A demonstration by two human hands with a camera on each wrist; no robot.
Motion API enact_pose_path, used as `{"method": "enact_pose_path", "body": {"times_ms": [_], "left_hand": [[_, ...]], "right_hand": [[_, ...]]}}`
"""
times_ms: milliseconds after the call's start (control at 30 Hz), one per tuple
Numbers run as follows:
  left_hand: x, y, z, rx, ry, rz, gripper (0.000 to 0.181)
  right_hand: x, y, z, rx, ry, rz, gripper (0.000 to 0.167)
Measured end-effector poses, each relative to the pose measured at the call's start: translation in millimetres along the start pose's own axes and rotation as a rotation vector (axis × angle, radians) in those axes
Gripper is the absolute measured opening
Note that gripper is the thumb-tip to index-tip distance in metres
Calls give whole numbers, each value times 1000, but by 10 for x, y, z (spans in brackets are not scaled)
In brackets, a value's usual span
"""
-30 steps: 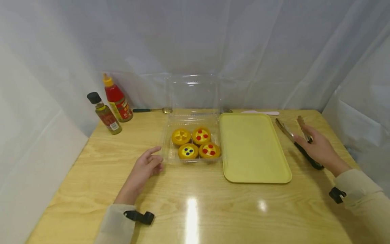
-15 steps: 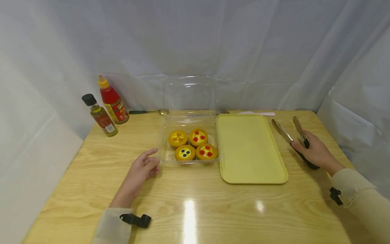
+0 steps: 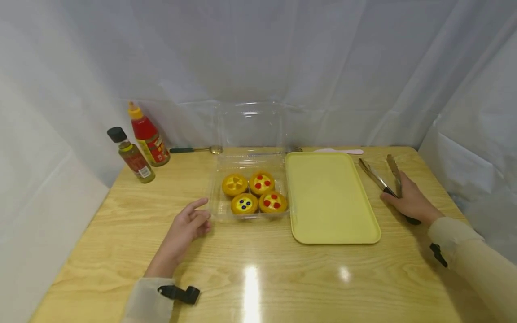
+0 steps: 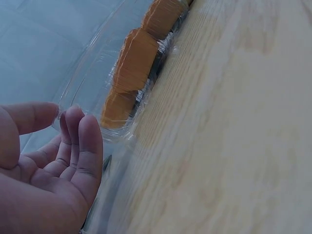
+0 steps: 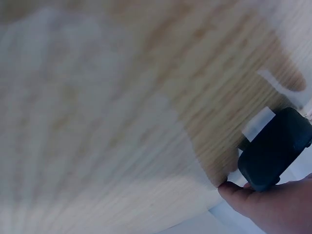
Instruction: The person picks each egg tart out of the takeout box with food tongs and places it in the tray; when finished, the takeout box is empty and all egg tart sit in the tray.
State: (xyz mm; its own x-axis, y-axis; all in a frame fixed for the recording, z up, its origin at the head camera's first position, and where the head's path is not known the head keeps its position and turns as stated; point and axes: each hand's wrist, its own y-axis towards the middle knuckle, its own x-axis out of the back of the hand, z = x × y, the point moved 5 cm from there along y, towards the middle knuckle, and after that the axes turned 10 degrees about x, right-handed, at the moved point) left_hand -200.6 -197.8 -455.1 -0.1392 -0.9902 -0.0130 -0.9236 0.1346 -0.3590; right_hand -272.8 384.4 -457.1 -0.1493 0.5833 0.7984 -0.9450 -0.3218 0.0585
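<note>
My right hand point(image 3: 414, 202) grips the metal tongs point(image 3: 376, 176) from above at their black handles, right of the tray; their two arms are spread apart on the table. In the right wrist view the thumb lies beside the black handle end point(image 5: 275, 151). My left hand point(image 3: 180, 235) hovers with loosely bent fingers at the near left corner of a clear plastic container point(image 3: 214, 202), holding nothing. Whether a fingertip touches its rim I cannot tell. The container's lid point(image 3: 250, 128) stands up at the back. Inside are several egg tarts point(image 3: 261, 183) with red, blue or yellow toppings.
A yellow tray point(image 3: 335, 197) lies against the container's right side. Behind stand a red sauce bottle point(image 3: 147, 139) and a dark-capped bottle point(image 3: 135, 159). A spoon point(image 3: 198, 150), a partly hidden fork point(image 3: 296, 149) and a pink knife point(image 3: 347, 151) lie along the back edge.
My right hand has settled lower over the tongs, its thumb now along the left arm's handle. The left hand stays beside the container. The whole head view has shifted slightly.
</note>
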Motion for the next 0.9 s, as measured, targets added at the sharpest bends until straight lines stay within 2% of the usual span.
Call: {"method": "enact_pose_path", "body": {"times_ms": [233, 467, 733, 900], "left_hand": [[-2, -7, 14, 6, 3, -4, 51], [6, -7, 13, 2, 22, -5, 51], [6, -1, 7, 1, 28, -5, 51], [6, 0, 4, 1, 20, -3, 51]], "right_hand": [[-12, 27, -2, -100, -61, 58, 100], [-34, 43, 11, -126, -64, 61, 97], [0, 14, 7, -159, -189, 49, 89], [30, -10, 39, -183, -177, 53, 90]]}}
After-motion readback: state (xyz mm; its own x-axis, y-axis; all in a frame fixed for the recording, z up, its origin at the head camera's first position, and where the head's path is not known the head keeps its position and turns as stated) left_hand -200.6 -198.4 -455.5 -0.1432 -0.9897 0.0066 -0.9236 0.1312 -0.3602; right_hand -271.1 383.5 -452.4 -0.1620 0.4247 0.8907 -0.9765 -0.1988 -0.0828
